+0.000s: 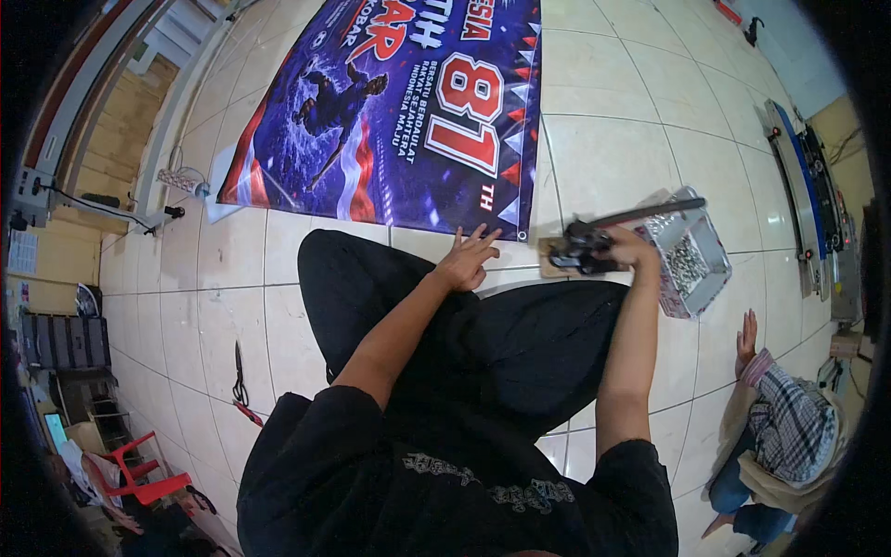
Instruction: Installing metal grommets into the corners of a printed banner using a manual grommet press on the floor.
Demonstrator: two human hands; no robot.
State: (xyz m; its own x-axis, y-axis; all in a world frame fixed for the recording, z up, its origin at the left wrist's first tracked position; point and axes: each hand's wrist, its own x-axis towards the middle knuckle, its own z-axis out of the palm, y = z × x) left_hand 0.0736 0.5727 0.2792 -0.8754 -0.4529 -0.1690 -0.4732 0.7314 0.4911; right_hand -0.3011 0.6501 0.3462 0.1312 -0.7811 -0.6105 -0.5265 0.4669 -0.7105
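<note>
A printed vinyl banner [390,139] lies on the floor before my crossed legs, bearing large lettering and a figure of a player. One metal eyelet [522,236] shows at its near right corner. My left hand [465,264] rests at the near edge with fingers spread, the fingertips touching the banner. To the right, my right hand [632,249] is around the body of a black hand eyelet press [581,250] on a small wooden base [545,259]. Its long lever [654,211] slants over an open box [713,259] of small metal eyelets [686,264]. My right fingertips are partly hidden.
Scissors [239,376] and a red-handled tool [248,413] lie on the tiles at left. A person [786,425] sits at right, one hand near the box. Large machines [811,202] line the right, with a printer frame [90,90] and power strip [182,182] at left.
</note>
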